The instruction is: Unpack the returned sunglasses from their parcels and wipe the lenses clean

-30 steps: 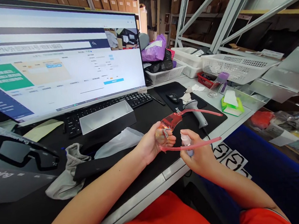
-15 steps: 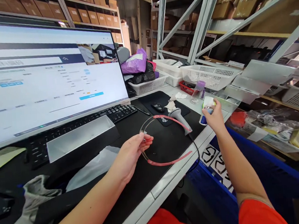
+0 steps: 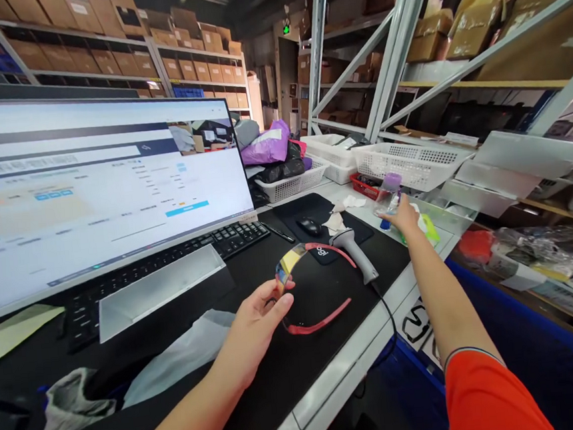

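My left hand point(image 3: 258, 318) grips a pair of wraparound sports glasses point(image 3: 288, 265) over the black desk mat, fingers at the lens's end. The glasses have an iridescent yellow-and-blue lens and red temple arms. My right hand point(image 3: 404, 217) reaches far forward, its fingertips beside a clear bottle with a purple cap point(image 3: 388, 196). A small bottle's blue base point(image 3: 384, 225) stands just below those fingers. A green tissue box point(image 3: 431, 229) sits to the right of my right hand, partly hidden by it. My right hand shows nothing held.
A grey barcode scanner point(image 3: 355, 256) lies on the mat, its cable running over the desk edge. Behind it are a mouse point(image 3: 310, 226), a keyboard point(image 3: 233, 240) and a monitor point(image 3: 104, 191). White plastic baskets point(image 3: 412, 164) stand at the back, with metal shelving beyond.
My right hand has moved further forward, past the green box towards the bottles. The glasses have turned in my left hand, showing the lens. My view has tilted upward.
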A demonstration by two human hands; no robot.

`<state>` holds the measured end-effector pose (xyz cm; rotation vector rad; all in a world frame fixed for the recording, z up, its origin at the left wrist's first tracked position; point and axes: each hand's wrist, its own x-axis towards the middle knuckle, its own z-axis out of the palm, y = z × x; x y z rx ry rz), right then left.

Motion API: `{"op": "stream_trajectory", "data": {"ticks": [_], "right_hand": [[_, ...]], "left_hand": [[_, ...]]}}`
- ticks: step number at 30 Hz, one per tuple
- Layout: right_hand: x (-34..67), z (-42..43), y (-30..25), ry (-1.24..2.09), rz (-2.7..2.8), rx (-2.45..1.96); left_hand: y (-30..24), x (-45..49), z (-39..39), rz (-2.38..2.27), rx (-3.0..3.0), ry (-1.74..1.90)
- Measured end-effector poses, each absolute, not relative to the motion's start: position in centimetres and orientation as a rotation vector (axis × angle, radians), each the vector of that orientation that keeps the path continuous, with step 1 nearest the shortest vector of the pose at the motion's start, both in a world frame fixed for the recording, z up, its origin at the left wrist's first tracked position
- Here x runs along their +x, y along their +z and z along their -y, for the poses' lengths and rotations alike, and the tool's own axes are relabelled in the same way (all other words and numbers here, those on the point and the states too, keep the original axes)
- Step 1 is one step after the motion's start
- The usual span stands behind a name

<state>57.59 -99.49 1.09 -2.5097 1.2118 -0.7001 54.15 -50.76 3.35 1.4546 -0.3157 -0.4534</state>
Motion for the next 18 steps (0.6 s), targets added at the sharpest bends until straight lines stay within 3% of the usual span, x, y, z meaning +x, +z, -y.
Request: {"op": "stream_trajectory", "data": {"ticks": [8,18], "right_hand": [[52.9,103.4,1.6,-0.641,-1.511,-2.334],[50.5,104.5,5.5,-1.027,-1.509,-2.222]], "left_hand": [[3.4,54.3,49.5,0.585,1.632,-0.166],[3.0,54.8,49.4,0.835,1.873,0.094]]}}
